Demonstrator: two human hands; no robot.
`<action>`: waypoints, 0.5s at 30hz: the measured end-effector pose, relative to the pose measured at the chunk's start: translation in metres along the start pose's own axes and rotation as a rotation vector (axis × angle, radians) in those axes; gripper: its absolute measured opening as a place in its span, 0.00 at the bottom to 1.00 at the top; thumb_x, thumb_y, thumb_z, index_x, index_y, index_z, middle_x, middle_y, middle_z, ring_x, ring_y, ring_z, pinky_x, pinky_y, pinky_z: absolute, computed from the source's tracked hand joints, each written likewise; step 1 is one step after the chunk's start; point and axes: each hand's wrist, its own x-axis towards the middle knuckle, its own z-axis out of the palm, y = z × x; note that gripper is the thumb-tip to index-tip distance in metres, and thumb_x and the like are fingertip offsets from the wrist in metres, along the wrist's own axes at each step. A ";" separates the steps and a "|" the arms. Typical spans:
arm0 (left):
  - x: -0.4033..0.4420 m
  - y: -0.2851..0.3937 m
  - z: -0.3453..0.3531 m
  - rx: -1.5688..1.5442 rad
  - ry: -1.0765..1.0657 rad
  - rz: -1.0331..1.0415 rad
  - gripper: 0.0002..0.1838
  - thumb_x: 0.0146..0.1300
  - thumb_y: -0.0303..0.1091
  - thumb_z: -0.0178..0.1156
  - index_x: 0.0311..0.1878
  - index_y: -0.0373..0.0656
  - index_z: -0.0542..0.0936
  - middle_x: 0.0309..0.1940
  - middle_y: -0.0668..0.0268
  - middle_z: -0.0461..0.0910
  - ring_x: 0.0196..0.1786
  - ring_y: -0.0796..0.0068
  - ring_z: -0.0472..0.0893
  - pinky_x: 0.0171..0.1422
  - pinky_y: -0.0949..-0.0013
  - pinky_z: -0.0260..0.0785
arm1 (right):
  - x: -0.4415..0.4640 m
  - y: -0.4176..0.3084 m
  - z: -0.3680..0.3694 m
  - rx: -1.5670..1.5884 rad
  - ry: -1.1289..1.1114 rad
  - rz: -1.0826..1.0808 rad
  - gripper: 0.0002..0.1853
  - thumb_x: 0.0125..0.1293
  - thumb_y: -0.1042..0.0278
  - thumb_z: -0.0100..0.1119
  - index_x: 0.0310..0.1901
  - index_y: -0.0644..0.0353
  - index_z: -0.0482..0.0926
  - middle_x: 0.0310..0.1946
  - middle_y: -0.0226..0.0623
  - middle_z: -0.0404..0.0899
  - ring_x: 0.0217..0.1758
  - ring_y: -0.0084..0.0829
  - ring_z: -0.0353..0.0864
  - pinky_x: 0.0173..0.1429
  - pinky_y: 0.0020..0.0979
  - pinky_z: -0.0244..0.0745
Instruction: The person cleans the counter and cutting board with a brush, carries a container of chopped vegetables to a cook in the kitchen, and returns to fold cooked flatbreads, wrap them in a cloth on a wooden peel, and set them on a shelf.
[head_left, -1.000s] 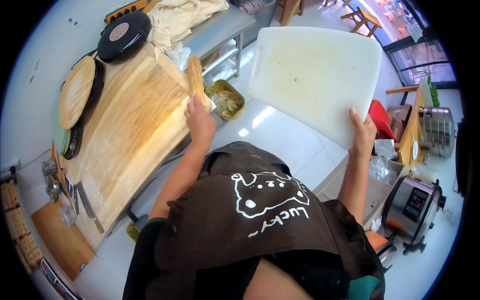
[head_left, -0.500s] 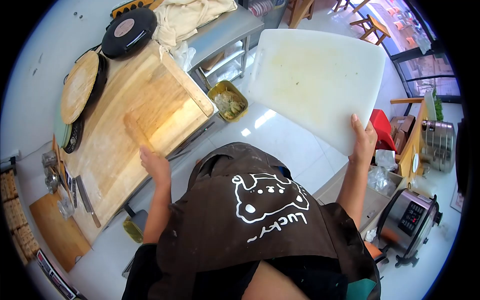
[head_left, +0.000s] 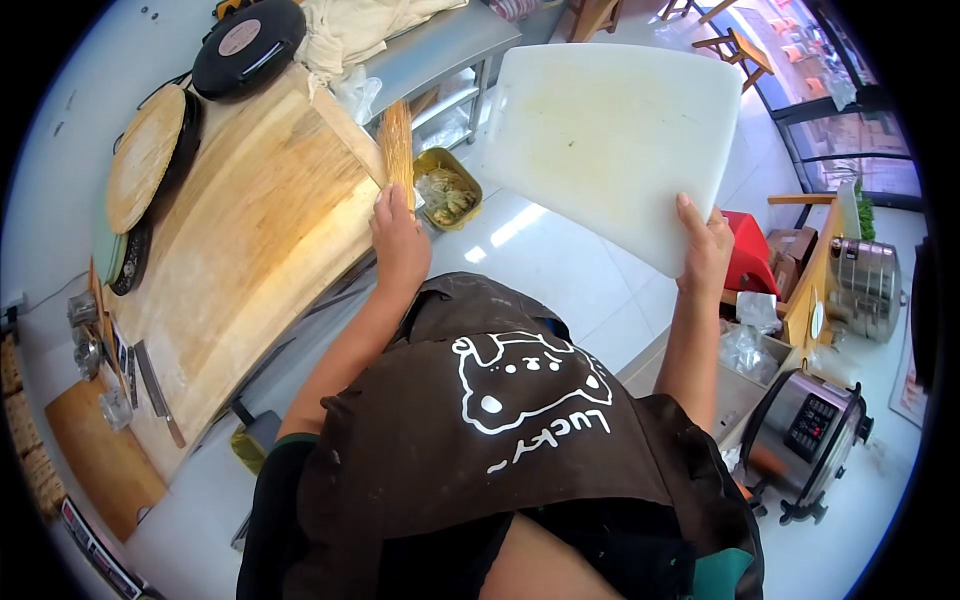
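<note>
My left hand [head_left: 398,240] is closed round a straw hand brush [head_left: 397,145], whose bristles point away from me over the right edge of the wooden work board [head_left: 240,190]. Just beyond the brush, lower down, a yellow bin [head_left: 473,205] holds scraps. With my right hand [head_left: 704,240] I grip the near right corner of a large white cutting board [head_left: 610,140], thumb on its upper face. It is held up in the air over the floor, and small specks and yellowish stains mark it.
A black round electric griddle [head_left: 248,48] and a round wooden lid [head_left: 148,160] stand along the work board's far left. A knife [head_left: 155,385] lies near its lower left edge. Right of me are a pressure cooker [head_left: 810,430], a red object [head_left: 748,255] and steel pots [head_left: 865,285].
My left hand has moved right and forward from the middle of the work board's edge to its right end, and the brush now shows clearly. The cutting board has shifted slightly left in view.
</note>
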 end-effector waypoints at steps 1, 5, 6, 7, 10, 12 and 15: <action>0.002 0.007 -0.002 -0.008 0.011 0.028 0.35 0.56 0.18 0.55 0.69 0.32 0.59 0.67 0.43 0.59 0.66 0.41 0.63 0.69 0.49 0.57 | 0.000 0.000 0.003 -0.003 -0.005 0.002 0.18 0.63 0.65 0.64 0.47 0.73 0.80 0.38 0.38 0.81 0.38 0.25 0.78 0.44 0.27 0.73; 0.006 0.044 -0.005 -0.098 -0.001 0.199 0.34 0.57 0.18 0.53 0.69 0.32 0.60 0.67 0.43 0.60 0.65 0.41 0.64 0.69 0.49 0.57 | 0.007 0.004 0.012 -0.033 -0.013 0.002 0.17 0.62 0.66 0.64 0.45 0.73 0.80 0.36 0.39 0.81 0.35 0.25 0.78 0.40 0.27 0.73; 0.007 0.058 -0.006 -0.090 -0.010 0.265 0.34 0.57 0.19 0.52 0.69 0.33 0.60 0.66 0.43 0.60 0.64 0.43 0.65 0.68 0.49 0.58 | 0.006 0.002 0.017 -0.022 -0.018 0.018 0.17 0.62 0.66 0.64 0.45 0.74 0.80 0.36 0.39 0.81 0.35 0.25 0.78 0.40 0.27 0.73; 0.007 0.074 -0.006 -0.082 -0.018 0.329 0.34 0.57 0.19 0.51 0.70 0.33 0.60 0.66 0.43 0.61 0.63 0.44 0.66 0.68 0.49 0.58 | 0.007 0.003 0.022 -0.010 -0.024 0.020 0.17 0.62 0.66 0.64 0.45 0.74 0.80 0.36 0.40 0.81 0.35 0.26 0.78 0.40 0.27 0.73; 0.006 0.112 0.010 -0.108 -0.098 0.523 0.34 0.56 0.20 0.50 0.70 0.34 0.60 0.65 0.46 0.62 0.60 0.48 0.68 0.64 0.51 0.61 | 0.006 0.000 0.034 0.010 -0.048 0.032 0.18 0.62 0.65 0.64 0.45 0.75 0.80 0.36 0.41 0.81 0.35 0.27 0.78 0.40 0.27 0.73; 0.007 0.115 0.017 -0.085 -0.139 0.573 0.34 0.56 0.21 0.49 0.70 0.34 0.61 0.65 0.48 0.63 0.57 0.50 0.70 0.61 0.52 0.63 | 0.000 -0.010 0.041 0.004 -0.059 0.052 0.18 0.62 0.65 0.64 0.45 0.76 0.80 0.37 0.42 0.81 0.36 0.27 0.78 0.41 0.27 0.73; 0.012 0.093 0.041 0.054 -0.171 0.435 0.33 0.58 0.24 0.50 0.70 0.35 0.61 0.66 0.54 0.64 0.53 0.52 0.71 0.54 0.52 0.66 | -0.009 -0.022 0.040 -0.004 -0.058 0.050 0.18 0.63 0.66 0.64 0.45 0.76 0.80 0.38 0.42 0.81 0.37 0.28 0.79 0.42 0.27 0.73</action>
